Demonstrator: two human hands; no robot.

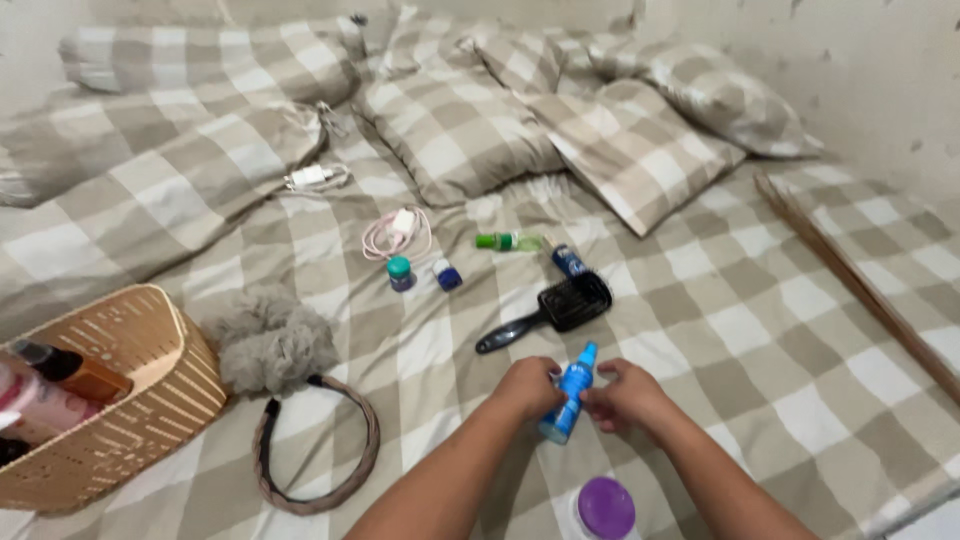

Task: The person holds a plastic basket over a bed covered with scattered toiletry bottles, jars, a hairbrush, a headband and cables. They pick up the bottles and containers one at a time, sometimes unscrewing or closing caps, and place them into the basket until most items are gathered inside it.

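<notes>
Both hands meet over the checked bedspread [760, 330] low in the middle of the view, and between them is a small blue spray bottle [570, 396]. The left hand [528, 387] closes its fingers around the bottle's lower and middle body from the left, while the right hand [628, 395] pinches the same body from the right, fingertips drawn together on it. The bottle's long axis runs steeply, nearly upright but tilted: its narrow cap end points up and a little to the right, away from the person, and its wider base points down and left toward the person. It is held just above the bedding, not lying on it. Just below the hands, at the bottom edge, stands a white container with a purple lid [606, 507]. Just beyond the bottle lies a black hairbrush [550, 312], its handle running down-left. Farther up the bed are a dark blue tube [569, 261], a green bottle [508, 241], two small jars [422, 273] and a coiled pink cable [396, 233]. To the left lie a brown braided headband [316, 450], a grey fluffy piece [268, 340] and a woven basket [150, 395] holding bottles.
</notes>
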